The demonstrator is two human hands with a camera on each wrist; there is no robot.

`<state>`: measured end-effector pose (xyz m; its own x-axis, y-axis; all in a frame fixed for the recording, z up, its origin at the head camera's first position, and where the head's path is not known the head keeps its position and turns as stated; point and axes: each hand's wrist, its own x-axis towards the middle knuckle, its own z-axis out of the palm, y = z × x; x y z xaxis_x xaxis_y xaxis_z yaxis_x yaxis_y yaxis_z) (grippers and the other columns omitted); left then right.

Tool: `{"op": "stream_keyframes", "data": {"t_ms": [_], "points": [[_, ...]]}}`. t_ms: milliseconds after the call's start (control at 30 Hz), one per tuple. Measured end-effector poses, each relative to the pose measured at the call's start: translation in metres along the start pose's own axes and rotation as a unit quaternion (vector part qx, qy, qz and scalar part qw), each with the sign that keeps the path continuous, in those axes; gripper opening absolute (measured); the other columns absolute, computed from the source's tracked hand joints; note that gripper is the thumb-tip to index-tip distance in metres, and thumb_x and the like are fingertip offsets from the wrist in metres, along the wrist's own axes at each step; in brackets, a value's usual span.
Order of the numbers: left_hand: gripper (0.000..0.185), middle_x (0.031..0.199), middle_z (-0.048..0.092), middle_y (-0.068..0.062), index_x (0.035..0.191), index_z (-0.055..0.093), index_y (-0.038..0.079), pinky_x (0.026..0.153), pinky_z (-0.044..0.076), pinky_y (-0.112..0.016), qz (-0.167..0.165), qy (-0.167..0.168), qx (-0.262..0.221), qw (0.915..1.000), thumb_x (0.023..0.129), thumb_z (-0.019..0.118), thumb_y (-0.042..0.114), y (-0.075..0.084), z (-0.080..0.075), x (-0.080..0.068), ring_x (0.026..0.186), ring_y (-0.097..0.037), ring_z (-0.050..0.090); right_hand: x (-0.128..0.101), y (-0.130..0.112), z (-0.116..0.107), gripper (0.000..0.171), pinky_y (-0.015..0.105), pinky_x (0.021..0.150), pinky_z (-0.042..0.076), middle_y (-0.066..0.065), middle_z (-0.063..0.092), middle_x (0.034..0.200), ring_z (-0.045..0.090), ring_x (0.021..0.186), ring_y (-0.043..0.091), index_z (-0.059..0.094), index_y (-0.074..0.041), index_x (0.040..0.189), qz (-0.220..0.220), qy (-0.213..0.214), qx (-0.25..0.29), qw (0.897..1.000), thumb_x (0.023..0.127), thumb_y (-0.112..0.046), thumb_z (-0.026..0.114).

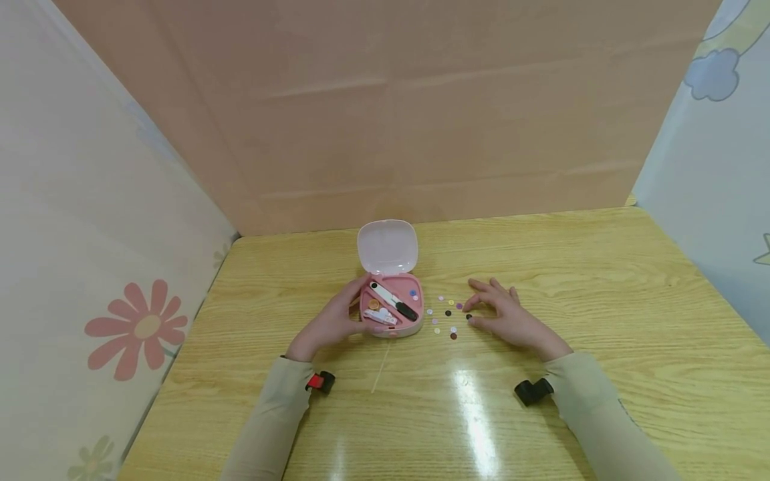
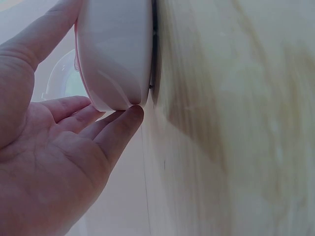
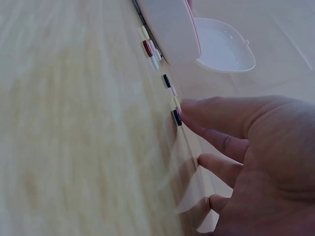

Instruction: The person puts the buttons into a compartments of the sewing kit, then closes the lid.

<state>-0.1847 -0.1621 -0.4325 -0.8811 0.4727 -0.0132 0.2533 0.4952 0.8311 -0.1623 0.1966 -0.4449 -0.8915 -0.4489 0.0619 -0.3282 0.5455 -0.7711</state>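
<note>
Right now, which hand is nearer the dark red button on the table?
The right. The right hand is close by, to the right of the dark red button; the left hand is farther off to its left, holding the pink box at its left side.

Even light; white glare streak on tabletop; wrist views hazy, wood grain blurred.

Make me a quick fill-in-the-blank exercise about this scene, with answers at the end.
1. The person's ____ hand holds the pink-and-white plastic box.
2. The box's rounded, pale plastic lid is not shut but ____.
3. The small round plain button nearest the thumb of the right hand is coloured ____.

Missing words: left; open; black.
</note>
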Motion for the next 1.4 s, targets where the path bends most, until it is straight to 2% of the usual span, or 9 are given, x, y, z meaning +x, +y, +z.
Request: {"op": "stream_keyframes", "data": {"t_ms": [500, 733, 1233, 1400], "points": [[0.1, 0.152, 0.029, 0.004, 0.153, 0.021, 0.022, 0.108, 0.033, -0.035, 0.006, 0.0, -0.001, 1.0, 0.075, 0.083, 0.029, -0.004, 0.0001, 0.0008, 0.137, -0.018, 0.031, 0.0011, 0.0021, 0.0021, 0.01, 0.066, 0.104, -0.015, 0.023, 0.026, 0.151, -0.001, 0.138, 0.052, 0.066, -0.015, 0.099, 0.001, 0.003, -0.019, 1.0, 0.089, -0.013, 0.069], [0.1, 0.152, 0.028, -0.001, 0.153, 0.021, 0.019, 0.108, 0.033, -0.04, 0.013, 0.001, 0.0, 0.9999, 0.075, 0.083, 0.027, -0.0035, -0.0001, 0.0007, 0.137, -0.023, 0.031, 0.0006, 0.0008, 0.0021, 0.009, 0.067, 0.104, -0.014, 0.024, 0.026, 0.151, 0.0, 0.138, 0.052, 0.066, -0.015, 0.096, 0.003, 0.004, -0.026, 1.0, 0.089, -0.013, 0.069], [0.099, 0.154, 0.025, 0.001, 0.154, 0.019, 0.018, 0.109, 0.033, -0.035, -0.002, -0.004, 0.005, 1.0, 0.076, 0.081, 0.025, 0.0004, -0.0015, -0.0009, 0.138, -0.019, 0.029, 0.0023, -0.0007, 0.0023, 0.008, 0.069, 0.103, -0.011, 0.025, 0.028, 0.149, 0.003, 0.137, 0.053, 0.065, -0.014, 0.091, -0.002, 0.008, -0.033, 0.999, 0.088, -0.008, 0.068], [0.099, 0.153, 0.027, 0.0, 0.153, 0.02, 0.019, 0.109, 0.033, -0.037, -0.001, -0.003, 0.003, 1.0, 0.076, 0.082, 0.024, 0.0013, -0.0013, -0.0014, 0.138, -0.022, 0.03, 0.0023, 0.001, 0.0036, 0.009, 0.069, 0.103, -0.01, 0.024, 0.029, 0.149, 0.003, 0.138, 0.052, 0.063, -0.015, 0.089, -0.001, 0.01, -0.033, 0.999, 0.088, -0.008, 0.068]]}}
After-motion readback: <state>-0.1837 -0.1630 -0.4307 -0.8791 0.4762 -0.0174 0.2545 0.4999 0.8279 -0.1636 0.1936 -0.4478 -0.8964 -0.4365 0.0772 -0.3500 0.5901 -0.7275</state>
